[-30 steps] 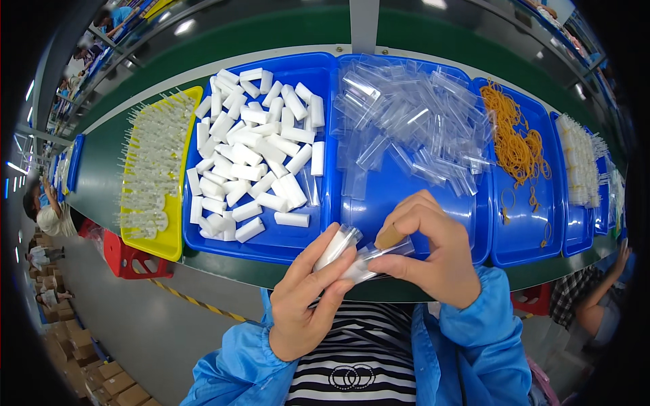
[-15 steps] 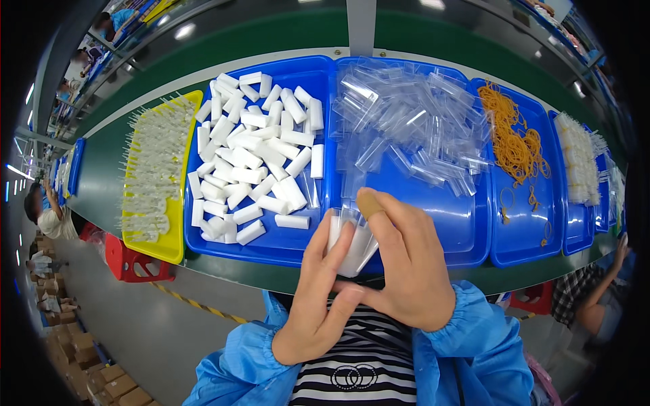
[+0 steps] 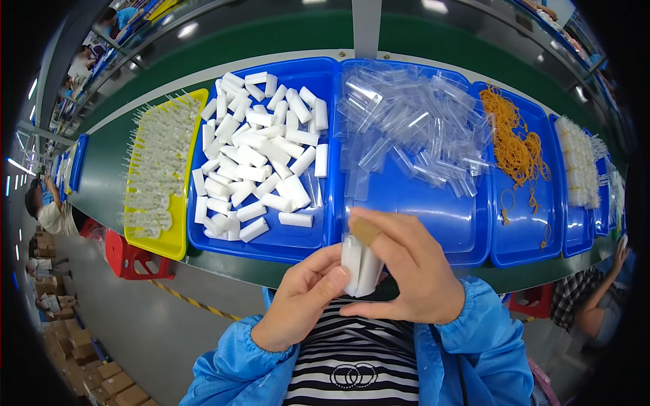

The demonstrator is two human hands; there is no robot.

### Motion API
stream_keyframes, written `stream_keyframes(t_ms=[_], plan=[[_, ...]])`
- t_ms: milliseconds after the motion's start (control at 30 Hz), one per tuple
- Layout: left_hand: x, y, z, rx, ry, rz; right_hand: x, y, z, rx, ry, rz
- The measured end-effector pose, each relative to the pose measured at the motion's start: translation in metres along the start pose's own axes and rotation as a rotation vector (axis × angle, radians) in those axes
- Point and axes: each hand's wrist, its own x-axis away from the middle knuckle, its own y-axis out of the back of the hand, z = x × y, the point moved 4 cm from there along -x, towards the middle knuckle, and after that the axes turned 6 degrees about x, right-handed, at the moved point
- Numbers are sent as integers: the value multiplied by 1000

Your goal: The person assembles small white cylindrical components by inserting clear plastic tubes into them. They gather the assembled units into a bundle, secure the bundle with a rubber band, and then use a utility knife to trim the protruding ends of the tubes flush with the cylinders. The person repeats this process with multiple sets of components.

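A: Far left, yellow tray (image 3: 177,233) w/ finished pcs; blue tray (image 3: 261,243) of white blocks next.
B: Near centre, left hand (image 3: 301,308) props white pieces (image 3: 359,267) from below; right hand (image 3: 406,274) pinches them upright, prob. to align ends. Clear sleeves (image 3: 413,125), orange bands (image 3: 514,145) far right.

The person wears a bright blue jacket with elastic cuffs, open over a black-and-white striped shirt. The right hand (image 3: 406,271) has a tan plaster on one finger; the left hand (image 3: 301,301) is bare.

Grey floor (image 3: 156,325), perhaps concrete
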Motion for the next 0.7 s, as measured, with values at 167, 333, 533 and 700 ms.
stream_keyframes(t_ms=[167, 333, 533, 700], plan=[[-5, -2, 8, -29, 49, 68, 12, 4, -5, -33, 8, 9], [-7, -14, 14, 83, 201, 147, 11, -2, 2, -30, 72, 13], [-21, -30, 25, 118, 296, 164, 34, 7, -2, -25, 79, -85], [-35, -33, 38, -28, 269, 188, 42, 48, -16, -89, -68, 2]])
